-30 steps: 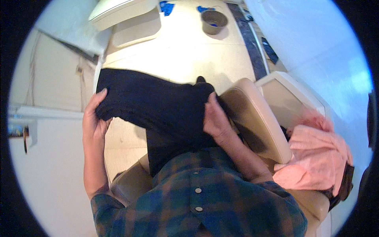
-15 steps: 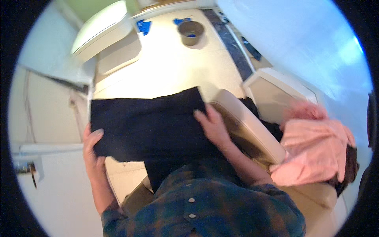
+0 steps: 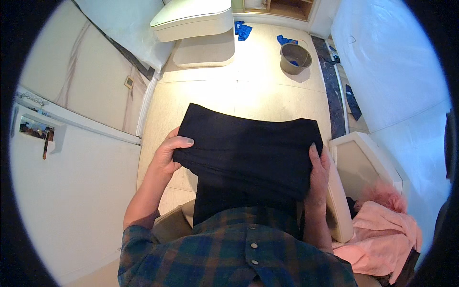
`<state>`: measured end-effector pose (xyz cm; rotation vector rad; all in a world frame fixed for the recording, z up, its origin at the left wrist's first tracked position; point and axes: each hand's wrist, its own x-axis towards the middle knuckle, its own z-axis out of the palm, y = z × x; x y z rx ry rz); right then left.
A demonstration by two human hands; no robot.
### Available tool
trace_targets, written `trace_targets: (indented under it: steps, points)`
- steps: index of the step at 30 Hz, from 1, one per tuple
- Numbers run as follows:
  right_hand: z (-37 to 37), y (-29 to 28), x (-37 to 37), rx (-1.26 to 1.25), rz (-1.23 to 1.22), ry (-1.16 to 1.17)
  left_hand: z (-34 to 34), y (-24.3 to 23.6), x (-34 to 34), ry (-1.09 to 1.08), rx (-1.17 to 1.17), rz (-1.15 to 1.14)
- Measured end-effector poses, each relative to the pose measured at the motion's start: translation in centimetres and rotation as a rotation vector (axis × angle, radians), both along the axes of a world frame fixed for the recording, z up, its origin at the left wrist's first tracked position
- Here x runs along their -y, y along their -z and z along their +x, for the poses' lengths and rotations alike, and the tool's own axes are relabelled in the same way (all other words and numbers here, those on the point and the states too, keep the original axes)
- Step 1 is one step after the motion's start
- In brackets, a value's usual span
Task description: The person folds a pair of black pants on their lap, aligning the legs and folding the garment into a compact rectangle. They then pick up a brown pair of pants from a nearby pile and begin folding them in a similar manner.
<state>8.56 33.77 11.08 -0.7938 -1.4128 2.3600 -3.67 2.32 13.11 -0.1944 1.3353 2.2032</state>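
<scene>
A black garment [image 3: 251, 153], seemingly folded double, is stretched flat between my hands in front of my body. What kind of garment it is I cannot make out. My left hand [image 3: 168, 152] grips its left edge, thumb lying on top and fingers underneath. On the opposite edge, my right hand [image 3: 319, 174] pinches the cloth with its thumb up, fingers mostly hidden behind. More black fabric hangs below toward my lap and meets the plaid shirt [image 3: 229, 239] I wear.
A beige padded armrest [image 3: 338, 215] and pink clothing [image 3: 382, 234] are at my right. Farther off stand a grey bucket [image 3: 295, 60] with blue cloth inside and a white bench-like unit [image 3: 196, 24]. Blue cloths [image 3: 243, 31] lie on the pale floor [image 3: 205, 91]. A white door [image 3: 76, 191] borders the left.
The view has turned left, so the room appears shifted right. Both hands keep hold of the black garment; its right edge has tipped lower and its left edge has risen.
</scene>
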Motion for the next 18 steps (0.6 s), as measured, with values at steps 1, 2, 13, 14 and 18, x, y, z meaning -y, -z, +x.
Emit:
trace_targets:
  steps: [1,2,13,14,18]
  points:
    - [-0.1,-0.1,0.1,-0.006,0.015,0.005,0.0,0.6,0.3,-0.016,0.036,0.002]
    - [-0.1,-0.4,0.0,-0.01,0.005,0.017,-0.3,1.0,-0.1,-0.01,0.077,0.007]
    - [-0.8,-0.9,-1.9,-0.178,0.065,0.005,-0.5,5.2,-0.9,0.075,0.097,0.12]
    - [-0.7,-1.2,-1.8,-0.212,0.032,0.024,-0.6,5.4,-1.1,0.09,0.105,0.156]
    - [-0.2,-1.3,-2.7,-0.184,0.086,0.04,-0.8,7.0,-1.4,0.181,0.15,0.156]
